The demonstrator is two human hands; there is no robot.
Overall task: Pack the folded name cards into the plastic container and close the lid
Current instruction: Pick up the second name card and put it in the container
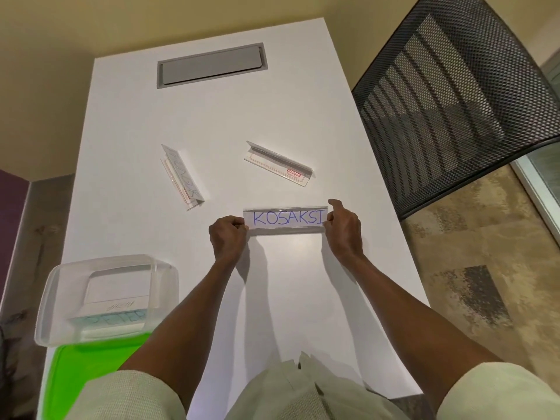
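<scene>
Hands pinching one name card (286,218) by its two short ends, partway through packing. The left hand (228,236) has thumb and fingers closed on the left end; the right hand (344,228) grips the right end with its index finger raised above the top edge. The card is a clear, glossy plastic sleeve over white paper lettered KOSAKSI, held just above the matte white table (212,116). Two more tent-folded cards lie beyond the fingertips: one (181,177) up-left of the left hand, one (278,163) just past the held card. The translucent, round-cornered plastic container (57,283), already holding cards, sits well down-left of the left hand, beside the green lid (88,374). The next move probably calls for carrying the card flat to the container.
</scene>
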